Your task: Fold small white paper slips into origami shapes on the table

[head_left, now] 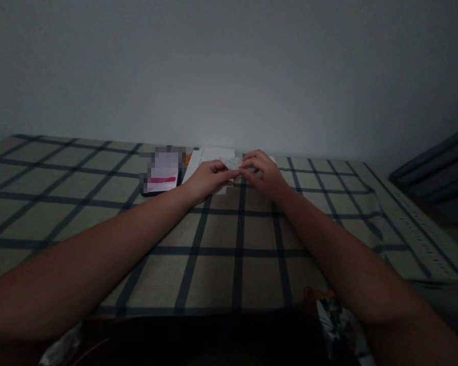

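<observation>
My left hand [208, 180] and my right hand [265, 175] meet over the far part of the table, fingertips close together. Between them is a small piece of folded white paper [232, 162]. Thumb and fingers of the left hand are closed on its left side, while the right fingertips pinch its right end. White sheets [216, 152] lie flat on the cloth behind and under the left hand, partly covered by it. Just left of them rests a phone [162, 173] with a lit screen, partly blurred out.
A checked tablecloth [217, 231] covers the table, which meets a plain wall [229, 76] at the back. A bit of something orange [189, 159] shows beside the phone. Near the front edge are an orange object [318, 293] and a black-and-white patterned item [339, 325].
</observation>
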A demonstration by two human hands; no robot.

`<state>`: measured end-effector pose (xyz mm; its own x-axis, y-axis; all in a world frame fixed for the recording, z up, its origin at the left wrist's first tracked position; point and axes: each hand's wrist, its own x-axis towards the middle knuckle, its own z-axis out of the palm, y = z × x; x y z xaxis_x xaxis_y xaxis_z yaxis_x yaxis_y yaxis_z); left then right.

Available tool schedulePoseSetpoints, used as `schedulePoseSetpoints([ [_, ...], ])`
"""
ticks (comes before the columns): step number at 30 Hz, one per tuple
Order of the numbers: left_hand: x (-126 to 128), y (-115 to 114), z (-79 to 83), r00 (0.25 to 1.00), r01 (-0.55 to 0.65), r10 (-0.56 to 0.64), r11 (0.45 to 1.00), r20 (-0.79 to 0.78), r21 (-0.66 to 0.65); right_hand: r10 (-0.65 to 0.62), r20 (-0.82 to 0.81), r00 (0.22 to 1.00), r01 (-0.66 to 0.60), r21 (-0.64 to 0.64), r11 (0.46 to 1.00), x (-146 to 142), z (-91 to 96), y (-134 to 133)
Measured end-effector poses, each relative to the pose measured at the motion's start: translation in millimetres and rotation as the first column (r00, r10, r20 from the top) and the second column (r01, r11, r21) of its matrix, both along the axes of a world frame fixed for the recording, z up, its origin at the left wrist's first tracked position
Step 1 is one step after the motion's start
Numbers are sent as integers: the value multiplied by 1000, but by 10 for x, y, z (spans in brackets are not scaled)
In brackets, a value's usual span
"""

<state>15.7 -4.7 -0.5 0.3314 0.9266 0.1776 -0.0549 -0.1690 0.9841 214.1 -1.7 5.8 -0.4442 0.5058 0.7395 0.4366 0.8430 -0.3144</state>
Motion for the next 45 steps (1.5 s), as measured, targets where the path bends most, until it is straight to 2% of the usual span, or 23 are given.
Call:
schedulePoseSetpoints([
  [3, -2, -12, 13, 999, -18, 19, 999, -33, 27, 9, -26, 1000, -10, -32, 999, -10, -1, 1],
  [9, -11, 7, -23, 999, -33, 33, 999, -11, -12, 3, -67, 998, -8, -69, 998, -10, -28, 18],
  [14, -26, 21, -46, 997, -77, 77, 997, -29, 4, -12, -62, 998, 6, -93, 996, -16, -28, 21],
  [23, -33, 40, -62, 998, -55, 55, 998, -34, 20, -57, -61, 997, 46, -171, 984, -46, 7, -22],
  [31, -24, 25, -38, 998, -55, 55, 998, 2, -32, -68, -77, 995, 48, -239, 970, -80, 18, -38],
  [37, -23, 10, -30, 990, -128, 126, 991, -60, -33, -55, -90, 994, 25, -301, 953, -93, 17, -44],
  [41, -7, -12, -9, 990, -141, 139, 988, -25, -61, -61, -92, 994, 28, -319, 947, -100, 34, -61],
  [45, 6, -20, 15, 988, -154, 156, 985, 16, -74, -77, -179, 981, -6, -422, 907, -101, 15, -41],
])
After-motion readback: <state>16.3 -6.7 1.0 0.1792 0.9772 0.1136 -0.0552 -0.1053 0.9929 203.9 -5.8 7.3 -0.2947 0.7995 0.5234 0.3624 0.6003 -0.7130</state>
